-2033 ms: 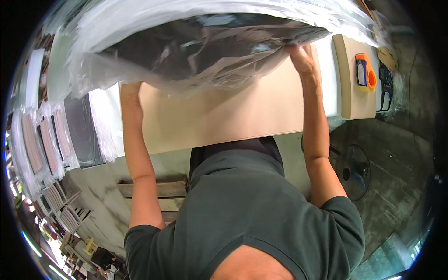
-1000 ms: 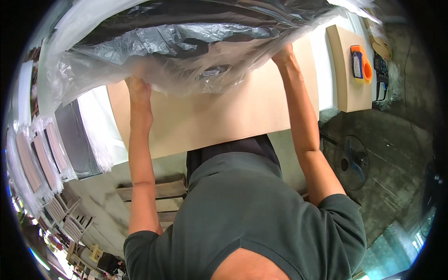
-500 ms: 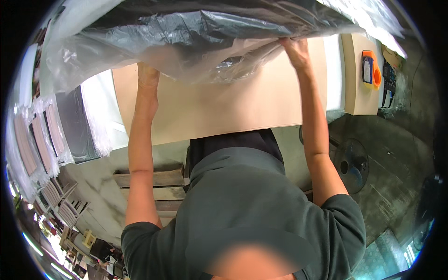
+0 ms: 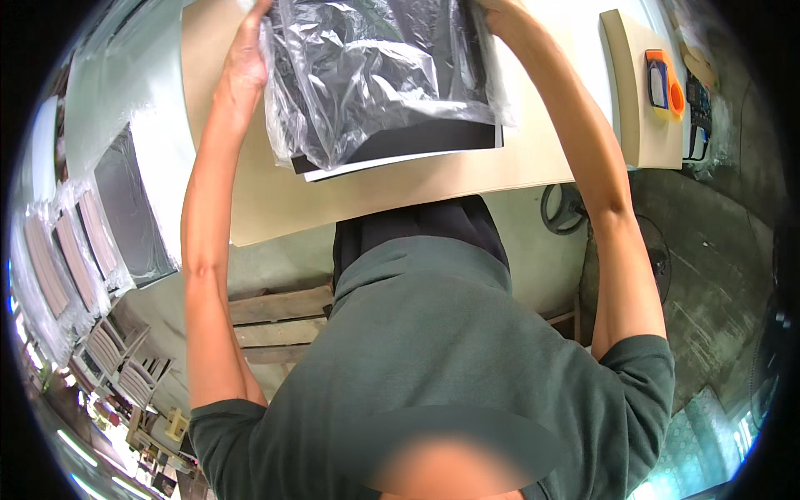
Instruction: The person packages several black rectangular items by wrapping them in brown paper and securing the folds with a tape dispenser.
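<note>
A clear plastic bag [image 4: 367,75] covers a flat black panel [image 4: 417,137] with a white backing edge, lying on the beige tabletop [image 4: 275,200]. My left hand [image 4: 246,50] grips the bag's left edge near the top of the view. My right hand [image 4: 500,17] holds the bag's right edge, partly cut off by the picture's rim. Both arms reach forward over the table. The panel's lower edge sticks out of the bag's open mouth.
A wrapped dark panel [image 4: 129,208] leans at the left, with several more wrapped frames [image 4: 62,267] beyond it. At the right, a beige board [image 4: 637,92] carries an orange tool [image 4: 667,79]. A wooden pallet [image 4: 275,321] and a fan [image 4: 567,208] sit on the floor.
The bag, held high and spread wide before, has come down over the black panel on the table. Both hands moved closer together along the bag's edges.
</note>
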The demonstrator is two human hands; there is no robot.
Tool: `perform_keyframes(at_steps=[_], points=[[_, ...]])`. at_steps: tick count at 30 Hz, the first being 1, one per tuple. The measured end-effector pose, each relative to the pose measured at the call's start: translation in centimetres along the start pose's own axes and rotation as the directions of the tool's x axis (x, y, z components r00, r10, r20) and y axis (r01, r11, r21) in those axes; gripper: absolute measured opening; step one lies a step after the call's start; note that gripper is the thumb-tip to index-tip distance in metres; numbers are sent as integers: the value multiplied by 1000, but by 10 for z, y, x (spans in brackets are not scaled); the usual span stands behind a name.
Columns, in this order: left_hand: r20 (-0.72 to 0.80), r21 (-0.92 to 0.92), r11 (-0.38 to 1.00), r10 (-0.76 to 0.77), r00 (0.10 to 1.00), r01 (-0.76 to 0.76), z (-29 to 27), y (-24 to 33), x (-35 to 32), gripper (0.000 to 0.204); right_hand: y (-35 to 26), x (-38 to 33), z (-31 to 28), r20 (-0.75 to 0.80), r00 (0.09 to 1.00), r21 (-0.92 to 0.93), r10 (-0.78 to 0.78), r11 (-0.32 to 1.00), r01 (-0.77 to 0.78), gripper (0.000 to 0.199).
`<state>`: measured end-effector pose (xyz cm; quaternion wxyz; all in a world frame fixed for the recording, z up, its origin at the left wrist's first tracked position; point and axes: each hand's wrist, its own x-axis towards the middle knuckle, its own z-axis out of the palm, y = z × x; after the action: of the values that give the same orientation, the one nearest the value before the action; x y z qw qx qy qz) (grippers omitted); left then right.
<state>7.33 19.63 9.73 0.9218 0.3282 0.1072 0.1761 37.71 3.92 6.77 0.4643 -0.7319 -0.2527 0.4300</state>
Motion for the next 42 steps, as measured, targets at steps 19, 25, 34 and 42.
perform_keyframes(at_steps=[19,25,34,42], points=[[-129,-90,984,-162,978,151,-128,-33,35,28,35,35,36,60,970,95,234,966,-238,83],[-188,-96,989,-131,973,115,-139,-34,39,26,33,49,42,45,968,95,249,963,-252,88],[-488,626,756,186,853,193,-100,-43,33,47,56,41,39,-334,942,-217,28,970,-106,76],[-547,590,789,236,803,170,-83,-110,-95,78,61,-43,-20,-224,886,-170,-406,912,374,63]])
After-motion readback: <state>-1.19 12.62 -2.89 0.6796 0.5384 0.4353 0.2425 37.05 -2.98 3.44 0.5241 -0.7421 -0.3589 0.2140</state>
